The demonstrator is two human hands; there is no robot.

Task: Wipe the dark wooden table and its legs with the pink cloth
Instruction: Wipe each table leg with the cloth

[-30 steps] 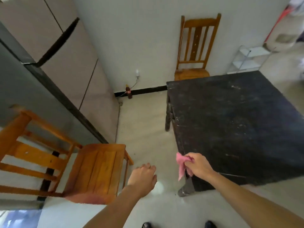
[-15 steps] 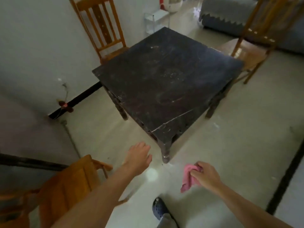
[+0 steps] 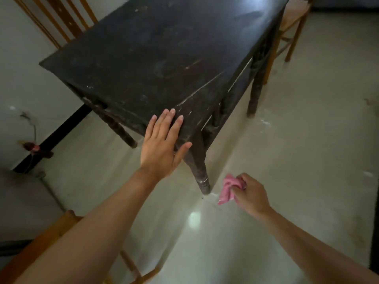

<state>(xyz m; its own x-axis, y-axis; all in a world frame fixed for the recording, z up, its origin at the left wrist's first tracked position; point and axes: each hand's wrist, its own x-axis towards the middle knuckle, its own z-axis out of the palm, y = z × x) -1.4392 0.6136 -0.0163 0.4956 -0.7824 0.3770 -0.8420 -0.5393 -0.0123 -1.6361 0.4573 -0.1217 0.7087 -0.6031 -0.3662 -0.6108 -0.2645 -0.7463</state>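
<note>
Bracing against the near corner of the dark wooden table (image 3: 164, 48), a person's left hand (image 3: 164, 144) lies flat with its fingers straight and spread. Its fingertips reach the edge of the scuffed tabletop, and its thumb is splayed out toward the nearest table leg (image 3: 202, 171). The right hand (image 3: 252, 193) is held low over the pale floor (image 3: 307, 160), below and to the right of the left hand. Its fingers are curled round the bunched pink cloth (image 3: 228, 189), part of which hangs loose beneath the knuckles. The cloth sits just to the right of the foot of that nearest leg, with a narrow gap between them.

Two more table legs show beyond the hands, one (image 3: 121, 130) to the left of the left hand and one (image 3: 255, 89) up and to the right of the right hand. An orange-brown wooden chair (image 3: 61, 21) stands against the white wall past the table's far left side. A second chair (image 3: 291, 27) is at the table's far right. Part of a third chair (image 3: 51, 232) lies under the left forearm. A black baseboard (image 3: 61, 130) runs along the wall to the left of the left hand.
</note>
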